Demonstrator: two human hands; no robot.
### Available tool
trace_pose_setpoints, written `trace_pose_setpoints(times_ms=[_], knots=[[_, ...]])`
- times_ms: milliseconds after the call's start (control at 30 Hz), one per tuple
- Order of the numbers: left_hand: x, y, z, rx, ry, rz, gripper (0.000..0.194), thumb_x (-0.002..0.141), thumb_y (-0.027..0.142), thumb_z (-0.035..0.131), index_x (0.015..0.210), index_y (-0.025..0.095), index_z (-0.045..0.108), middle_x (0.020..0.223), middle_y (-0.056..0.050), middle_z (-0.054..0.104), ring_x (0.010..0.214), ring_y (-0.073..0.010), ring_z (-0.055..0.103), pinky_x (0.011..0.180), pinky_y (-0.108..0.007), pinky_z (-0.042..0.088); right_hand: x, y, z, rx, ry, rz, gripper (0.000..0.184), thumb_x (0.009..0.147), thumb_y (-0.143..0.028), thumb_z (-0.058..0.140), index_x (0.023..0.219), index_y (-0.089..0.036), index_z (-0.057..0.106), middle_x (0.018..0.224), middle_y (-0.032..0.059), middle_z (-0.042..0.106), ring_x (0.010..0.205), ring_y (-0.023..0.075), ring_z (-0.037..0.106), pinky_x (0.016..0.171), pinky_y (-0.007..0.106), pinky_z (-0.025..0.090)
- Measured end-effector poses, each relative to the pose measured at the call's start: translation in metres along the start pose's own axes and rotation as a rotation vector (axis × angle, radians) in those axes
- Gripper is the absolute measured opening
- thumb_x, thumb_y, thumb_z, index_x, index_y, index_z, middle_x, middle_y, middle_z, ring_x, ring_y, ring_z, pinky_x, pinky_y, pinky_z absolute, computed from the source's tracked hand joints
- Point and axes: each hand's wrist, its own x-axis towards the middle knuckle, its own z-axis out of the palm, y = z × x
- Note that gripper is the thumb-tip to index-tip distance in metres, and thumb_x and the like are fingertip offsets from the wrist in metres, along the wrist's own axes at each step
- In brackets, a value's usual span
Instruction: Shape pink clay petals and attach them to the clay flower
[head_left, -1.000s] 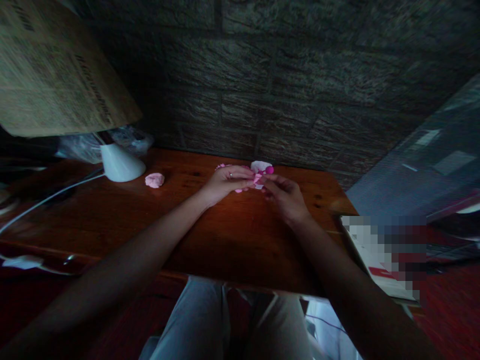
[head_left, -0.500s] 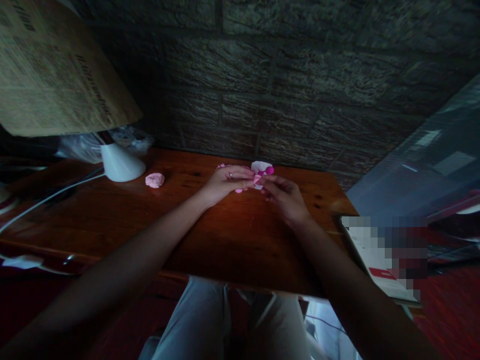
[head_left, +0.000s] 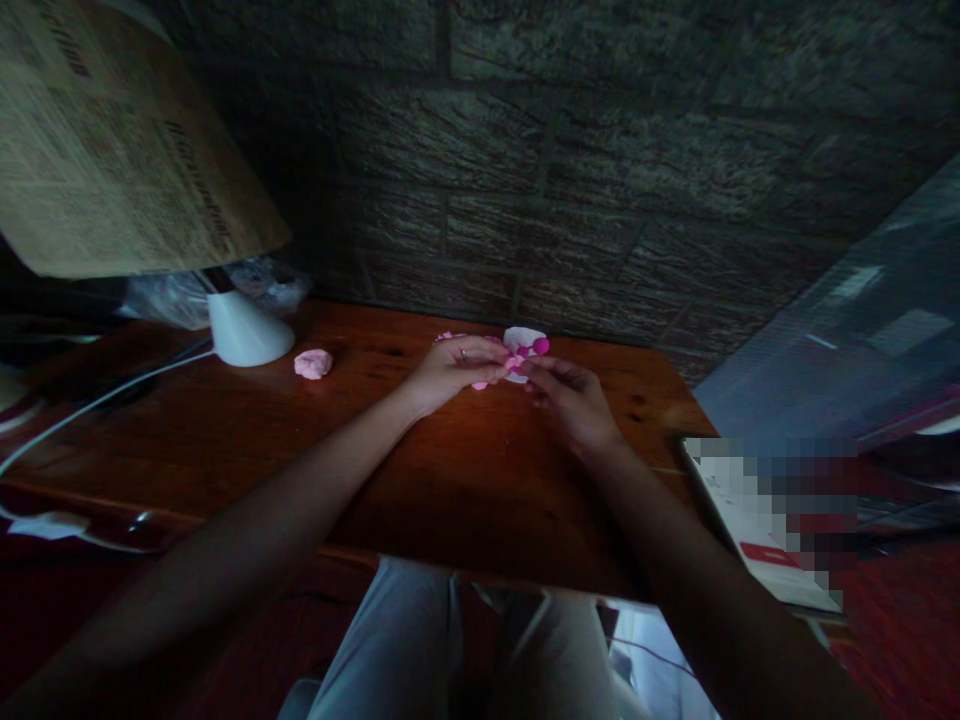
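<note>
Both my hands meet near the far edge of a brown wooden table [head_left: 465, 480]. My left hand [head_left: 450, 368] and my right hand [head_left: 570, 400] have their fingers pinched together around small bright pink clay pieces [head_left: 517, 360]. A ring shows on my left hand. Just behind the fingers lies a small white piece [head_left: 521, 336] with a darker pink ball [head_left: 540, 346] on it. A pale pink lump of clay [head_left: 313, 364] rests on the table to the left, apart from both hands.
A white lamp base [head_left: 247, 330] stands at the back left under a printed paper lampshade [head_left: 112, 150], with a white cable [head_left: 90, 405] trailing left. A dark stone wall [head_left: 570, 180] backs the table. Papers [head_left: 757, 520] lie at the right edge.
The hands stay pinched on the pink pieces with only small finger movement. The view has shifted slightly.
</note>
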Motion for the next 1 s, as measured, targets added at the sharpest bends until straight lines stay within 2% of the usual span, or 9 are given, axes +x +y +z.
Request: trace_pose_setpoints(times_ms=[367,533,1000], knots=[[-0.0001,-0.0004,0.0006,0.033,-0.024,0.038,0.026,0.067,0.024,0.09,0.089,0.015,0.079,0.102,-0.008,0.077,0.089,-0.0171,0.071,0.075,-0.029,0.055,0.0001,0.0037,0.0003,-0.116,-0.086,-0.1,0.039,0.067,-0.056,0.083,0.085,-0.022,0.079,0.077,0.0024,0.071,0.066,0.013,0.058,0.058,0.027,0.043],[-0.0004,0.0001,0.0007,0.035,-0.004,0.029,0.026,0.067,0.023,0.089,0.09,0.016,0.079,0.1,-0.007,0.078,0.089,-0.0169,0.071,0.076,-0.029,0.056,-0.0006,0.0028,0.0002,-0.112,-0.096,-0.087,0.036,0.069,-0.053,0.083,0.085,-0.022,0.079,0.077,0.002,0.072,0.065,0.0122,0.057,0.058,0.027,0.044],[-0.0022,0.0032,0.0031,0.054,-0.02,-0.002,0.027,0.068,0.023,0.088,0.092,0.016,0.079,0.101,-0.008,0.078,0.096,-0.0194,0.071,0.091,-0.037,0.056,-0.0018,0.0029,0.0023,-0.056,-0.065,-0.078,0.034,0.067,-0.052,0.085,0.083,-0.023,0.079,0.077,0.0015,0.073,0.064,0.0119,0.058,0.056,0.026,0.043]])
